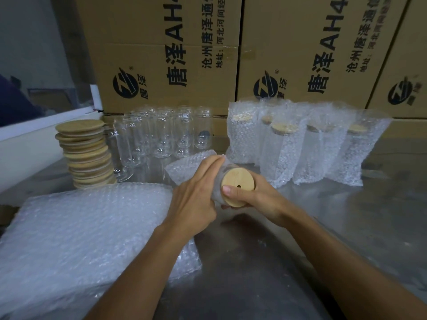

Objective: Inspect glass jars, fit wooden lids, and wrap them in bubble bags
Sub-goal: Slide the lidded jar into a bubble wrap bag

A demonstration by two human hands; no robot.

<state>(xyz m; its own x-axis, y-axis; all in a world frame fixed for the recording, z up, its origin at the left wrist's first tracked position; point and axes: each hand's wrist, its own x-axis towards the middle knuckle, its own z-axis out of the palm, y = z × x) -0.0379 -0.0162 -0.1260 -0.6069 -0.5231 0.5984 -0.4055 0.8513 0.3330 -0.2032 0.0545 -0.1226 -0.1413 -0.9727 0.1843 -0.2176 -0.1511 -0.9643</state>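
Lidded jar (233, 192) lay tilted, lid toward the person; right hand (254, 199) gripped the lid end, left hand (196, 195) clasped bubble bag (184, 169), likely sleeving it on.

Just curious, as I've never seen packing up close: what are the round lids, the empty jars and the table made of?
The stacked lids look like pale, unvarnished wood, perhaps bamboo: tan with faint grain. The empty jars look like clear glass: see-through with bright glints. The table seems to be brushed metal, probably steel: grey with dull reflections.
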